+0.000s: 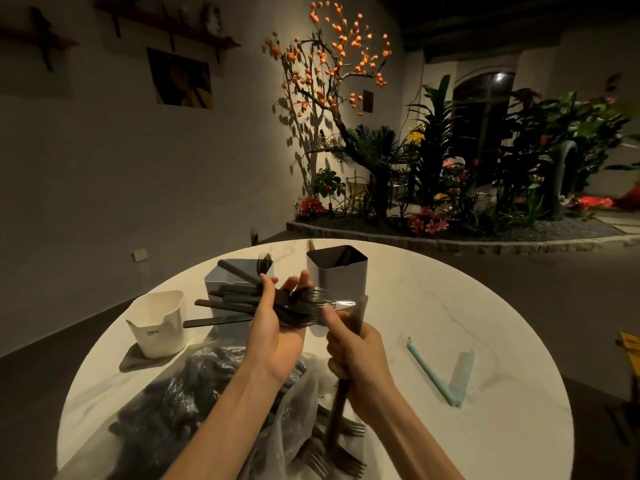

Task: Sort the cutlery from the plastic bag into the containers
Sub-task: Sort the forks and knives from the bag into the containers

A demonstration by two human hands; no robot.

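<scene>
My left hand [277, 327] grips a bundle of dark cutlery [235, 299], handles fanning out to the left, above the round white table [450, 306]. My right hand [353, 355] grips a long dark-handled piece [341, 407] held upright, thumb near the fork tines beside the bundle. A clear plastic bag [194, 393] with more dark cutlery lies in front of me; several forks [343, 455] spill from it. Three containers stand behind: a white one [159, 323], a blue-grey one [221, 278] holding forks, and a tall grey one [337, 271].
A light-blue bag clip [446, 375] lies open on the right side of the table. Beyond the table stand a planter with plants [450, 188] and an orange-blossomed tree. The table edge curves close on both sides.
</scene>
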